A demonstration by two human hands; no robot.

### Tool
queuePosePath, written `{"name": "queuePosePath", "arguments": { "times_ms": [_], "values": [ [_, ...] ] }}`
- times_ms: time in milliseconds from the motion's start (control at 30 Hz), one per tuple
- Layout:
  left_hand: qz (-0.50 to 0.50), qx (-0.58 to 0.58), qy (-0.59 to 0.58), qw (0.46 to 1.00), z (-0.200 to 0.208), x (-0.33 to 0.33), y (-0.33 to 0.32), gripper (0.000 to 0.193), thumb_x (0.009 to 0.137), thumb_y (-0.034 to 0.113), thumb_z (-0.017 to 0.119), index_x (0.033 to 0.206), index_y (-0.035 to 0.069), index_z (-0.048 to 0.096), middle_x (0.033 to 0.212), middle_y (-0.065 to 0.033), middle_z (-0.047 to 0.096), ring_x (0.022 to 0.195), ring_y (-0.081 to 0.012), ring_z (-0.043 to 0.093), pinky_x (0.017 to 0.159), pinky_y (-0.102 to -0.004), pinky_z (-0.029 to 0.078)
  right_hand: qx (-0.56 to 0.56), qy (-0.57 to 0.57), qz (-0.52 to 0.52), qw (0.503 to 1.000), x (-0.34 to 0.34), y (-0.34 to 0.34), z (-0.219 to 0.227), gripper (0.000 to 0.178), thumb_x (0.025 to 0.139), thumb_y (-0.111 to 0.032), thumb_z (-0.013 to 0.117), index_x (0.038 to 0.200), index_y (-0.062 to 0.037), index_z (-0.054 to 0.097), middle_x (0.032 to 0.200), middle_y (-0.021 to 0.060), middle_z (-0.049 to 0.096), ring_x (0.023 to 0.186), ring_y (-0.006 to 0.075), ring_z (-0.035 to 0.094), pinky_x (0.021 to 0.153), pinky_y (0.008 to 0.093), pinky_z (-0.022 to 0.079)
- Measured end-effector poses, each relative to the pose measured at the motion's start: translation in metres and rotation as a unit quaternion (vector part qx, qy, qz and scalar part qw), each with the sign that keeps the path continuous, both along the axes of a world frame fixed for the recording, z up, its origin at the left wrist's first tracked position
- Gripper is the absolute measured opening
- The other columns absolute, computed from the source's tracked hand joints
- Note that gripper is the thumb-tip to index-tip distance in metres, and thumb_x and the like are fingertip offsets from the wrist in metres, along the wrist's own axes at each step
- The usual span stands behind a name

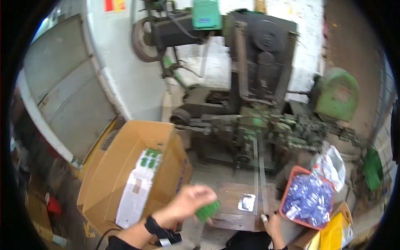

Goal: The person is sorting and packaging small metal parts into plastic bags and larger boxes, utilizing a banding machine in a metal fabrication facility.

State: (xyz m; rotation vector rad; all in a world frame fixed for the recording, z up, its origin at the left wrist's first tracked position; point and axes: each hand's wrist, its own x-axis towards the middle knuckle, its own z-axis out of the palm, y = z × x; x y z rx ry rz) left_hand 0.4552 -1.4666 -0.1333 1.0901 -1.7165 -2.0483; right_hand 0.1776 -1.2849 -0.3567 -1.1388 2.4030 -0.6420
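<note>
A small green bundle (207,211) is gripped between the fingers of my left hand (192,201), just right of the open cardboard box (137,129). What the bundle is made of is too blurred to tell. Inside the box, several similar green bundles (150,159) rest on white packing (133,193). My right hand (273,227) is at the front right of a wooden board (227,218), its fingers curled and a white patch showing at a fingertip. I cannot make out what it holds. A small shiny silvery packet (246,202) lies on the board between my hands.
A dark, greasy machine (262,62) stands ahead, with two thin rails (261,175) running down to the board. At right are a red basket (287,196) of clear purplish pieces, a plastic bag (331,164) and a yellow packet (332,233). A green rounded guard (338,93) rises behind.
</note>
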Motion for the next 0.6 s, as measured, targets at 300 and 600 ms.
{"name": "queuePosePath", "arguments": {
  "times_ms": [300, 600],
  "values": [
    [0.442, -0.306, -0.071, 0.840, -0.076, 0.227, -0.219, 0.026, 0.083, 0.020, 0.071, 0.072, 0.000, 0.058, 0.061, -0.0066, 0.060, 0.044, -0.0120, 0.053, 0.037, -0.0264, 0.039, -0.260, -0.005, 0.063, 0.964, 0.048, -0.088, -0.062, 0.020, 0.084, -0.020, 0.060, 0.092, -0.0013, 0.062, 0.079, 0.0205, 0.065, 0.072, 0.0340, 0.064, 0.062, 0.0439, 0.048],
    [0.453, -0.252, -0.288, 0.805, -0.321, 0.296, -0.266, 0.014, 0.075, 0.018, 0.067, 0.079, 0.006, 0.073, 0.075, -0.0189, 0.067, 0.071, -0.0299, 0.067, 0.068, -0.0399, 0.050, -0.002, 0.104, 0.147, 0.984, 0.040, -0.128, -0.064, 0.022, 0.080, -0.021, 0.060, 0.093, -0.0030, 0.061, 0.093, 0.0176, 0.063, 0.082, 0.0305, 0.060, 0.067, 0.0433, 0.047]
  ]
}}
